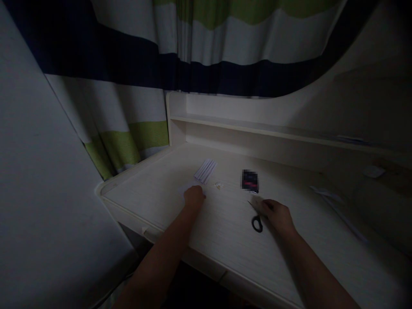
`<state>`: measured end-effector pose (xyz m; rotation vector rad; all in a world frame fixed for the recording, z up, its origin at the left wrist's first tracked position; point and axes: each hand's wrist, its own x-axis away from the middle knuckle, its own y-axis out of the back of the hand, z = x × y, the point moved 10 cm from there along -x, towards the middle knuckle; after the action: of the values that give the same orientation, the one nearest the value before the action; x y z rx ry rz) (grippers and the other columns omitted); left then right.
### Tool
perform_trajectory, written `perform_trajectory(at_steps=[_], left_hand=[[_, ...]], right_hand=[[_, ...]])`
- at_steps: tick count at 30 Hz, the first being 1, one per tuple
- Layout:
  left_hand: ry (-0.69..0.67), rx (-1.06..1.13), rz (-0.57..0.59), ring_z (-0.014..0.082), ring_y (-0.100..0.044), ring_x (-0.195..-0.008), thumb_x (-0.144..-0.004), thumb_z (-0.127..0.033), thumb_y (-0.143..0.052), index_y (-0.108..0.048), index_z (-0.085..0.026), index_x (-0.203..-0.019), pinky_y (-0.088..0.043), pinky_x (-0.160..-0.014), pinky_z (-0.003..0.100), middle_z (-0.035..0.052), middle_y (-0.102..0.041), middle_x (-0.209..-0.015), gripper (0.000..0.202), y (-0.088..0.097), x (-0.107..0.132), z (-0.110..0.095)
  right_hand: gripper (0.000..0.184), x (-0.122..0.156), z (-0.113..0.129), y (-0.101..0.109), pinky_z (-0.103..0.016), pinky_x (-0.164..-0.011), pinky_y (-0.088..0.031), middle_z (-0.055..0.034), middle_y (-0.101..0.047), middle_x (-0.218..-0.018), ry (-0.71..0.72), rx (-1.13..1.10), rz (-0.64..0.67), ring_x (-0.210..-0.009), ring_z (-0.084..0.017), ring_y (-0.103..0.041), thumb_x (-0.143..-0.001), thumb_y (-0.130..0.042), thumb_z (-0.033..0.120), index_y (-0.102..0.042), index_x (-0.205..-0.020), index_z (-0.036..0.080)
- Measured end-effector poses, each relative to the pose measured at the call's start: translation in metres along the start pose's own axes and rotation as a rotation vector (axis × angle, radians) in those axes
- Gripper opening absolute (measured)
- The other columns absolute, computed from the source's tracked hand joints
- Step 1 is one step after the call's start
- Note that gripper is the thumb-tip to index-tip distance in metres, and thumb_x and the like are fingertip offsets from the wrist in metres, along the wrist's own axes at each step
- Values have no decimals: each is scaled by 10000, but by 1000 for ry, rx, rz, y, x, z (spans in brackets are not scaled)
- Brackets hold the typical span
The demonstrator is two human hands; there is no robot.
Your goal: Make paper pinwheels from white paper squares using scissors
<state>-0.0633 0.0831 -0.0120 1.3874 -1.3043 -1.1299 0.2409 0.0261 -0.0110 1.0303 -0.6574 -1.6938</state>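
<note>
A: Where does the right hand (279,216) have its grip?
B: Right of centre in the frame, pinching a small, pale, flat piece (256,201) by its lower right end. The rest of the piece sticks out from the fingertips toward the upper left.
A: And what lies about it?
B: Scissors with a black, ring-shaped handle (253,223) lie on the white wooden table (219,223), just below and left of that grip. Just above the piece is a dark, pixelated item with a pinkish band (250,180).
A: The left hand (194,196)?
B: Near the centre of the frame, fingers curled, at a faint pale sheet (186,186). I cannot tell whether its grip pinches the sheet. Just above that hand lie white pleated paper strips (206,171); tiny whitish bits (219,185) lie to its upper right.
</note>
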Motion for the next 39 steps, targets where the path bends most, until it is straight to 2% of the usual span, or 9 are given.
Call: perform_trajectory(at_steps=[7,13,20,23,25,29,33,36,39], left_hand=[[4,5,9,224,-597,-895,-740,-316,-546,-624,-133,-914,-458,-738,304,131,-635,-948,264,0,1,0],[51,-10,-48,227,-603,-872,-811,-161,-370,-612,-95,-914,-459,-719,317,156,-629,-907,271,8,6,1],[69,-13,-135,221,-603,-853,-822,-134,-301,-589,-105,-938,-453,-706,317,152,-609,-914,311,23,11,-2],[76,-5,-167,219,-606,-835,-830,-156,-302,-584,-99,-948,-452,-690,309,150,-612,-890,311,29,12,-1],[57,17,-244,216,-605,-827,-838,-183,-306,-585,-106,-958,-450,-693,310,145,-614,-915,314,40,15,-1],[-62,100,-483,197,-583,-890,-847,-230,-318,-595,-144,-994,-429,-787,309,105,-593,-1073,325,69,28,-9],[-220,177,-581,169,-561,-949,-864,-249,-306,-625,-160,-951,-390,-871,294,79,-608,-1074,343,81,38,-28],[-388,200,-618,160,-570,-922,-872,-259,-307,-637,-159,-896,-402,-859,296,83,-634,-1014,346,81,46,-54],[-678,182,-653,146,-580,-890,-871,-236,-324,-629,-164,-871,-428,-822,288,67,-650,-972,313,74,63,-94]], right_hand=[[357,0,-9,4,-293,-683,-430,-114,-679,-835,-55,-27,-24,-764,-223,-620,-763,-402,366,-650,-864,130],[340,0,-14,7,-294,-654,-432,-104,-686,-808,-79,-40,-56,-733,-226,-621,-741,-425,359,-660,-857,142],[405,-2,-47,31,-345,-663,-415,-145,-679,-817,-240,-8,-194,-792,-286,-607,-721,-400,394,-663,-872,126],[409,-3,-58,34,-340,-664,-418,-136,-682,-786,-281,-30,-221,-788,-282,-609,-700,-410,400,-669,-857,125],[402,-3,-61,33,-340,-672,-416,-127,-682,-774,-286,-52,-222,-789,-281,-607,-690,-417,401,-673,-843,131],[401,-2,-58,32,-359,-712,-404,-138,-676,-812,-285,-110,-223,-834,-295,-590,-687,-423,404,-668,-852,134],[416,-2,-52,29,-376,-729,-407,-138,-670,-835,-282,-220,-217,-823,-288,-588,-686,-445,434,-658,-868,127],[407,-1,-39,19,-355,-711,-428,-104,-672,-799,-260,-343,-186,-777,-251,-596,-677,-484,454,-652,-866,135],[448,1,-19,4,-311,-626,-458,-83,-660,-697,-242,-489,-122,-662,-204,-601,-711,-464,521,-648,-804,123]])
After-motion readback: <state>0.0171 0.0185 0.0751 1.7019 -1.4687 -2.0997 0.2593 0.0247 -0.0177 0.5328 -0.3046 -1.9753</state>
